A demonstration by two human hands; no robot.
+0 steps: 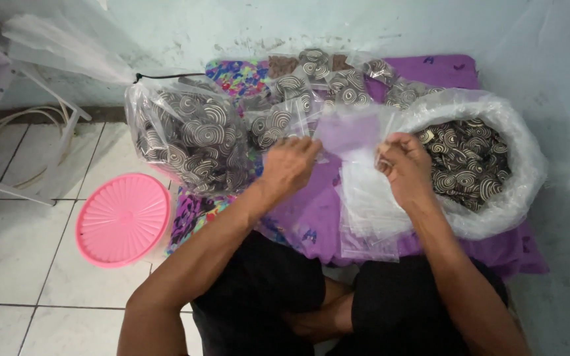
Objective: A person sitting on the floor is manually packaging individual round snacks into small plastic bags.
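clear bag point(349, 132) held flat btwn left hand point(289, 165), right hand point(404, 165), long axis left-right

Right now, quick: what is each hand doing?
Left hand: closed, pinching one edge of a small clear plastic bag.
Right hand: closed, pinching the other edge of the same bag.

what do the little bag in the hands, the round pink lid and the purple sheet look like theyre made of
Small bag: thin clear plastic film, glossy; the purple behind shows through, and both hands pinch its top edge. Pink lid: rigid moulded plastic by the look, with fine ribs fanning out from its centre and a soft sheen. Purple sheet: probably woven cloth, matte, lying in soft folds.
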